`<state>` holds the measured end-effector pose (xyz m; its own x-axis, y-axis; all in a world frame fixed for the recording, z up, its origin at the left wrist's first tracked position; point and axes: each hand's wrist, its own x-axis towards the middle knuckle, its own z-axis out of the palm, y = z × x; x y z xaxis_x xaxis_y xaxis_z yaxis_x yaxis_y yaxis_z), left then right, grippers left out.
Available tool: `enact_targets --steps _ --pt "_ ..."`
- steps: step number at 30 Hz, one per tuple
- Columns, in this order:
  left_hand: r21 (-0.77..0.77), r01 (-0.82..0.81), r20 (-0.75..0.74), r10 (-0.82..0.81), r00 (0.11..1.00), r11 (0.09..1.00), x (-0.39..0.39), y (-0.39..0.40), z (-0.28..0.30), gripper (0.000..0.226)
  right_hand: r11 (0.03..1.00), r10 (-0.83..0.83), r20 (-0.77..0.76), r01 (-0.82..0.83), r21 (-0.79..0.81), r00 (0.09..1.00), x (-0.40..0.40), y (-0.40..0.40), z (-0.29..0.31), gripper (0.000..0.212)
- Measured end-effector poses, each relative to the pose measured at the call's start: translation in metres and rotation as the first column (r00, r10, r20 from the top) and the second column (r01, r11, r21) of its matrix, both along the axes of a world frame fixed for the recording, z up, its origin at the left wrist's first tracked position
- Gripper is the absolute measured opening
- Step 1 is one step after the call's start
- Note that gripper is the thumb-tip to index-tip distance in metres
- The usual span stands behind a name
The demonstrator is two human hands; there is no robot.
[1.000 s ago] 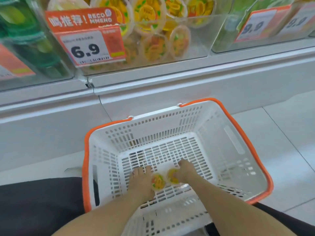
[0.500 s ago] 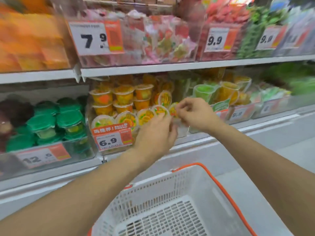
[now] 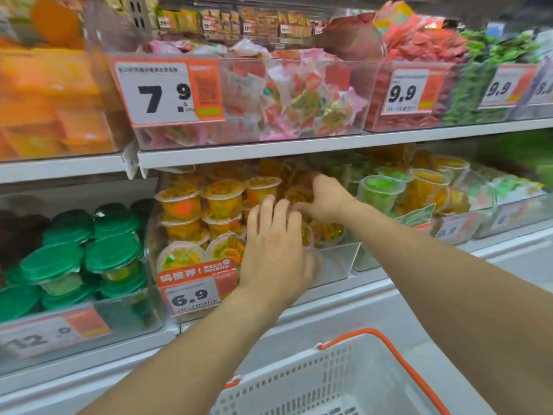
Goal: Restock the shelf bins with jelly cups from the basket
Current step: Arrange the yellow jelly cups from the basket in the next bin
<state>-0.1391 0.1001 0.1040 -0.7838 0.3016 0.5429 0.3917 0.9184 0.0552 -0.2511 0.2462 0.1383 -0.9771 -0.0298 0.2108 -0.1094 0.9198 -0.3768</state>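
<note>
We're at the placing step: both hands in the bin (image 3: 335,259) at 12 o'clock w/ the cups (image 3: 223,199). Left hand (image 3: 276,250) fingers straight, together; right hand (image 3: 324,197) curled, grip unclear. Next: back to the basket (image 3: 335,381) at 6 o'clock

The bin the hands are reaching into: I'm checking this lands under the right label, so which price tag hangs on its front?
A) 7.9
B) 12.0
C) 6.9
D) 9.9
C: both the left hand and the right hand are in the clear bin of orange-yellow jelly cups, whose front carries the 6.9 tag.
</note>
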Motion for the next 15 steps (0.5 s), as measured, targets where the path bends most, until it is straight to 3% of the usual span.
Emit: enact_targets --steps 3,6,10,12,15 --pt "0.114 0.001 -0.084 0.008 0.996 0.993 -0.008 -0.005 0.007 0.05 0.987 -0.065 -0.042 0.058 -0.152 0.997 -0.008 0.003 -0.001 0.039" --pt "0.117 -0.033 -0.137 0.049 0.989 0.993 -0.02 -0.009 0.011 0.062 0.937 -0.199 -0.028 0.182 -0.299 0.98 -0.014 0.0 0.006 0.028" --pt "0.033 -0.1 -0.056 0.102 0.993 0.994 -0.032 -0.011 0.012 0.078 0.948 -0.248 0.075 0.258 -0.187 0.966 -0.01 -0.009 0.016 0.027" --pt "0.031 -0.099 -0.057 0.101 0.993 0.995 -0.035 -0.013 0.012 0.075 0.949 -0.236 0.135 0.258 -0.178 0.962 -0.01 -0.014 0.018 0.02" --pt "0.012 -0.118 -0.07 0.118 0.991 0.993 -0.037 -0.015 0.017 0.065 0.932 -0.206 0.232 0.262 -0.249 0.951 -0.013 -0.014 0.018 0.026"
